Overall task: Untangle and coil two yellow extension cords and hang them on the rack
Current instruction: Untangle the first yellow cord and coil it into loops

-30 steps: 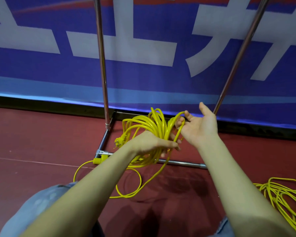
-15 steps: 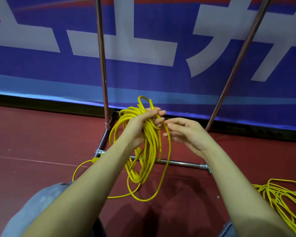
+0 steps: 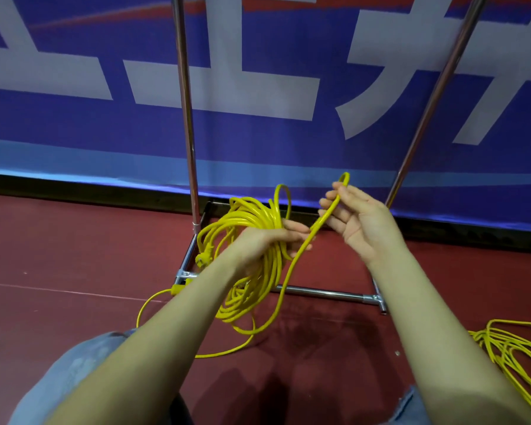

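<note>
My left hand [image 3: 267,242] grips a thick coil of yellow extension cord [image 3: 246,225], with several loops hanging below the fist. A yellow plug [image 3: 203,259] dangles at the coil's left side. My right hand [image 3: 354,217] is raised to the right of the coil and pinches a single strand of the same cord [image 3: 292,265]; the strand bends over above its fingers and runs down to a loose loop on the floor. A second yellow cord [image 3: 515,357] lies in a tangled heap on the floor at the lower right. The metal rack [image 3: 186,118] stands right behind the coil.
The rack's base bar [image 3: 322,292] crosses the red floor under my hands, and its right pole [image 3: 436,87] leans up to the right. Another yellow plug [image 3: 178,288] lies by the base's left corner. A blue banner wall [image 3: 258,133] closes off the back. My knees in jeans [image 3: 71,369] sit at the bottom.
My right hand has drawn a strand up and away to the right of the coil. The left hand has dropped a little with the coil still in it.
</note>
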A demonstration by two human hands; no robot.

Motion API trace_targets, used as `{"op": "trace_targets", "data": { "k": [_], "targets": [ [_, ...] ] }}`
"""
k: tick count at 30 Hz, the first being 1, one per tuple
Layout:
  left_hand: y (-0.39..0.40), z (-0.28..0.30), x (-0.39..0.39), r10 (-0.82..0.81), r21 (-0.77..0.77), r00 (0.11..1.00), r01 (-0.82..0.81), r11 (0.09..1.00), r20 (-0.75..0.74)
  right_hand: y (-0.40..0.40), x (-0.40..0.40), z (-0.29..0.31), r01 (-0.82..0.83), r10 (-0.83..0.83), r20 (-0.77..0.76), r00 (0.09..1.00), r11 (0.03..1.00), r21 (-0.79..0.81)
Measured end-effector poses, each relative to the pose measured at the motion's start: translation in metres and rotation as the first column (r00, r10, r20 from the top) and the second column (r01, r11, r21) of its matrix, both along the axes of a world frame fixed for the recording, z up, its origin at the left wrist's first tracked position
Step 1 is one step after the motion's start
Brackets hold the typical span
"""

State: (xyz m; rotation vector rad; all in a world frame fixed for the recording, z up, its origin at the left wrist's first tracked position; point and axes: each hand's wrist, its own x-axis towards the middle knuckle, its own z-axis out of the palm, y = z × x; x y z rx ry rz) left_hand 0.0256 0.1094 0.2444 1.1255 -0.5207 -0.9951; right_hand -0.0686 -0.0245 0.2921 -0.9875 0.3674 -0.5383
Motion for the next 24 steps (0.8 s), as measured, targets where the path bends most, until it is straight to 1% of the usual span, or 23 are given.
{"op": "trace_targets", "data": {
  "k": [2,4,7,9,12,14,15,17,19,21,24],
  "targets": [
    [0.002,0.002,-0.001,-0.095,-0.008,0.995,0.095,0.995,-0.016,-0.003,-0.001,0.001,0.058,-0.061,0.03,0.998,0.994,0.092],
    [0.004,0.006,-0.003,-0.181,-0.018,0.983,0.181,0.983,-0.015,-0.004,-0.001,0.0,0.076,-0.083,0.045,0.996,0.988,0.136],
    [0.002,0.01,-0.011,-0.282,-0.005,0.958,0.283,0.959,0.05,-0.003,0.0,-0.004,0.065,-0.069,0.031,0.997,0.99,0.129],
    [0.0,0.012,-0.015,-0.265,-0.008,0.963,0.266,0.964,0.043,-0.004,-0.001,-0.007,0.053,-0.054,0.007,0.999,0.994,0.096],
    [-0.004,0.016,-0.014,-0.118,-0.065,0.993,0.117,0.991,-0.014,-0.01,-0.006,-0.012,0.041,-0.04,-0.063,0.997,0.999,0.01],
    [-0.008,0.018,-0.009,0.018,-0.13,0.993,-0.033,0.991,-0.117,-0.01,-0.01,-0.017,0.007,-0.017,-0.154,0.988,0.998,-0.062],
    [-0.01,0.018,-0.005,0.082,-0.165,0.978,-0.115,0.98,-0.192,-0.009,-0.011,-0.02,-0.032,0.011,-0.208,0.978,0.995,-0.098],
    [-0.013,0.019,0.003,0.189,-0.213,0.917,-0.275,0.937,-0.352,-0.003,-0.011,-0.025,-0.153,0.097,-0.317,0.943,0.975,-0.159],
    [-0.013,0.02,0.011,0.265,-0.22,0.852,-0.394,0.892,-0.452,0.007,-0.009,-0.031,-0.3,0.202,-0.411,0.889,0.935,-0.187],
    [-0.01,0.021,0.017,0.306,-0.218,0.819,-0.453,0.865,-0.486,0.017,-0.006,-0.036,-0.402,0.274,-0.458,0.846,0.892,-0.209],
    [-0.006,0.022,0.022,0.322,-0.213,0.817,-0.463,0.86,-0.478,0.026,0.002,-0.039,-0.403,0.251,-0.455,0.854,0.873,-0.275]
  ]
}}
